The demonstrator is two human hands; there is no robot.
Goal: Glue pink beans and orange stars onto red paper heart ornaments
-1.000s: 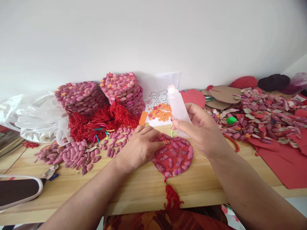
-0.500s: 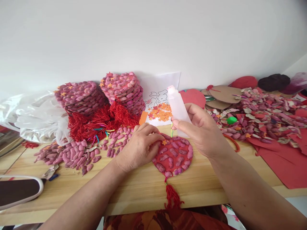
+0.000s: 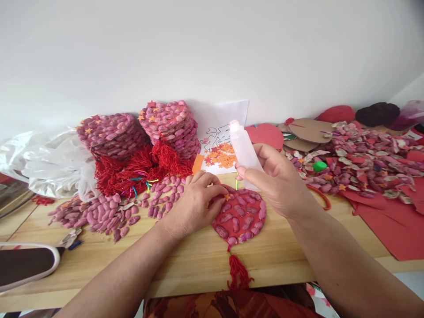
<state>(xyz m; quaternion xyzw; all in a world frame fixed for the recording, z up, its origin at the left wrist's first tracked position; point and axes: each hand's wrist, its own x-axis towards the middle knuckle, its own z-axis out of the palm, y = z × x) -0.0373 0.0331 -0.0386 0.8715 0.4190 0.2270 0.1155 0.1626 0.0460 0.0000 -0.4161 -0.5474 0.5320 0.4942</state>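
A heart-shaped red ornament (image 3: pixel 240 216) covered with pink peanut shells lies flat on the table, its red tassel (image 3: pixel 239 271) hanging toward the near edge. At its upper left, my left hand (image 3: pixel 203 196) pinches a small orange paper star (image 3: pixel 227 197) against the red surface. My right hand (image 3: pixel 276 179) is wrapped round a translucent white glue bottle (image 3: pixel 245 148), held upright with a slight lean above the ornament's upper right edge. Behind both hands, many orange and red paper stars (image 3: pixel 221 155) are heaped on a white sheet with black outlined strokes.
Two stacks of finished peanut-shell ornaments (image 3: pixel 170 126) with red tassels stand at the back left, near a clear plastic bag (image 3: pixel 59 163). Loose pink shells (image 3: pixel 102 214) lie left. On the right are a shell heap (image 3: pixel 371 154), cardboard discs (image 3: pixel 308 129), a green cap (image 3: pixel 319 166) and red paper (image 3: pixel 394 225).
Hardly anything differs. The bottle in my right hand has shifted very slightly left and down; my left hand stays at the star on the ornament.
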